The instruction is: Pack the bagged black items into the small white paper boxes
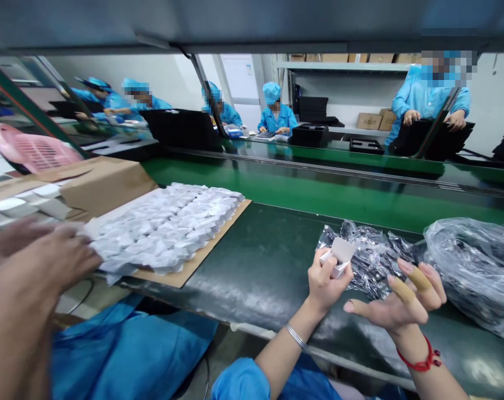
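My left hand [330, 278], with a silver bangle at the wrist, is closed around a small white box [339, 268]. The box's flap stands up, and its inside cannot be made out. To the right, my right hand [406, 297] has its fingers spread and nothing in them. Yellowish covers sit on some of its fingertips, and a red bracelet [422, 358] is on that wrist. Behind both hands lies a heap of clear plastic packets [366, 261] with dark contents, probably cables. My right hand is in front of that heap; contact between them is unclear.
A co-worker's blurred hands [56, 250] are at the left, beside rows of white wrapped pieces [164, 222] on cardboard [218, 244]. A large clear plastic bag [472, 261] lies right. Beyond runs a green conveyor belt [277, 183]; several people in blue work behind it.
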Demonstrator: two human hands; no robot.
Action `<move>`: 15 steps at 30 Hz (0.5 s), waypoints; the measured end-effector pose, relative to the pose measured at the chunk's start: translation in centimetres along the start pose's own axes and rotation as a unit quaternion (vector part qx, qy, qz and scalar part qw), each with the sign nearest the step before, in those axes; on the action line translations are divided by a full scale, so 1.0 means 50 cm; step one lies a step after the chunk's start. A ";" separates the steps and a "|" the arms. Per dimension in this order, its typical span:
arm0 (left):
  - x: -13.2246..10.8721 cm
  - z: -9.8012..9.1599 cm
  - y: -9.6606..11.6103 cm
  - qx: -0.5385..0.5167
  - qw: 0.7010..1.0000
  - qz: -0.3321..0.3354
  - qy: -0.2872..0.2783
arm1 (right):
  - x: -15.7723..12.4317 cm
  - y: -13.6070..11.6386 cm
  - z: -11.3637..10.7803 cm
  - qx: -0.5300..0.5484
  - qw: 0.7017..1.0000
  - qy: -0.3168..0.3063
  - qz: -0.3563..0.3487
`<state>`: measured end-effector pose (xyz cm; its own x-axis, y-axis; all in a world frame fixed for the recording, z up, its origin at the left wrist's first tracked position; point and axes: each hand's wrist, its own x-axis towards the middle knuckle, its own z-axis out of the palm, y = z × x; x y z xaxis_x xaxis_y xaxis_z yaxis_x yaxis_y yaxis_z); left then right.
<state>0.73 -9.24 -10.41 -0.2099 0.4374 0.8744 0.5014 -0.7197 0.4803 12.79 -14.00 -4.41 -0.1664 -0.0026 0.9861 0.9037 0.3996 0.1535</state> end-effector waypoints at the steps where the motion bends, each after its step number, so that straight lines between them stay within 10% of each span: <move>1: 0.002 -0.001 0.001 -0.004 1.000 0.005 -0.008 | -0.001 0.006 0.004 0.016 1.000 0.011 0.011; 4: -0.002 0.002 0.001 -0.040 0.999 0.004 -0.016 | 0.008 0.020 0.015 0.144 0.964 -0.106 0.198; 9: -0.015 0.007 0.001 -0.102 0.991 -0.067 -0.045 | 0.038 0.030 0.023 0.390 0.698 -0.354 0.485; 15: -0.010 -0.013 0.014 -0.143 0.975 -0.109 -0.128 | 0.077 0.016 -0.007 0.372 0.707 -0.407 0.442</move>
<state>0.64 -10.33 -10.45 -0.0512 0.6908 0.7213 0.2062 -0.6994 0.6844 13.03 -14.03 -0.48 -0.1116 0.9580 0.2642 0.3889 0.2868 -0.8755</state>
